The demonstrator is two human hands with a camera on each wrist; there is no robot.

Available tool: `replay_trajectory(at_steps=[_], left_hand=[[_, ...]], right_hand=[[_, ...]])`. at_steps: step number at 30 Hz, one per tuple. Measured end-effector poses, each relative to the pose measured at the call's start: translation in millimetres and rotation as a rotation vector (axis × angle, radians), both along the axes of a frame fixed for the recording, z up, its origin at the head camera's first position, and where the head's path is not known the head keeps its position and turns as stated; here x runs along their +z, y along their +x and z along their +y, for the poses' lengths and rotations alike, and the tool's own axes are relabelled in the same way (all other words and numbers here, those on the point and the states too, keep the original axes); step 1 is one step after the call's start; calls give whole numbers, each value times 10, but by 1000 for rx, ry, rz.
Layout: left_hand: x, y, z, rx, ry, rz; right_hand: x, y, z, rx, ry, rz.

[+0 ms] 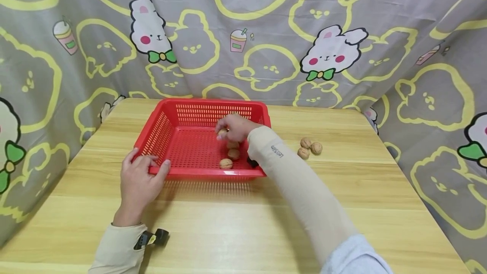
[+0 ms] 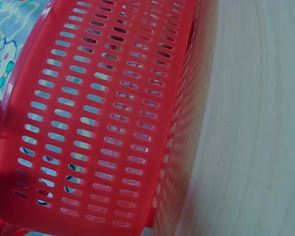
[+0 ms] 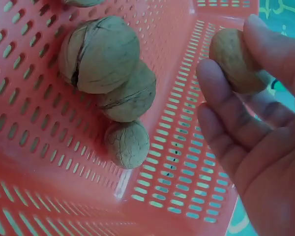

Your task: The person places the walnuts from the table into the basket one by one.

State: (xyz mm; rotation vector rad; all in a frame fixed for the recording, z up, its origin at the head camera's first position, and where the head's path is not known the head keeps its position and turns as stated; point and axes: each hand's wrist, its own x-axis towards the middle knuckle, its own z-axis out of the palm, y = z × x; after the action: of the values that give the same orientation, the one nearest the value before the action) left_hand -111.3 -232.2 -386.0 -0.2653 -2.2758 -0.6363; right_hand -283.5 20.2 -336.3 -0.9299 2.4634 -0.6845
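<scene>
A red plastic basket [image 1: 198, 172] with slotted walls stands on the table. My left hand [image 1: 140, 181] grips its near left corner, thumb along the front rim and fingers over the edge. Inside the basket, above its right part, my right hand [image 1: 237, 127] pinches a walnut [image 3: 236, 61] between thumb and fingers. Below it, several more walnuts [image 3: 101, 54] lie in the basket, one of them close to the front wall [image 1: 226, 164]. In the left wrist view, the basket's slotted front wall [image 2: 98, 118] fills the left half.
Three walnuts [image 1: 310, 148] sit together on the wooden table [image 1: 342, 181], to the right of the basket. A grey patterned curtain [image 1: 266, 33] hangs behind the table and along both sides. My right forearm [image 1: 304, 189] passes over the basket's near right corner.
</scene>
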Motion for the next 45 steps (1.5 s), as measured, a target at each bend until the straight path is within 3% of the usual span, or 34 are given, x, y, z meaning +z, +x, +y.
replay_trajectory(at_steps=[5, 11, 14, 28, 36, 41, 45], left_hand=[[2, 0, -5, 6, 4, -12], [1, -9, -16, 10, 2, -16], [-2, -8, -18, 9, 2, -16], [-8, -6, -18, 8, -3, -31], [-15, -10, -24, 3, -4, -24], [-7, -11, -15, 9, 0, -31], [-8, -10, -11, 12, 4, -36]], right_hand=[[-40, 32, -66, 26, 108, 13], [-40, 111, -115, -21, 111, -89], [-43, 121, -116, -18, 137, -58], [-93, 81, -101, -81, 201, -134], [-30, 193, -65, -199, 158, -331], [8, 232, -58, -196, 154, -339], [14, 183, -49, -176, 147, -283]])
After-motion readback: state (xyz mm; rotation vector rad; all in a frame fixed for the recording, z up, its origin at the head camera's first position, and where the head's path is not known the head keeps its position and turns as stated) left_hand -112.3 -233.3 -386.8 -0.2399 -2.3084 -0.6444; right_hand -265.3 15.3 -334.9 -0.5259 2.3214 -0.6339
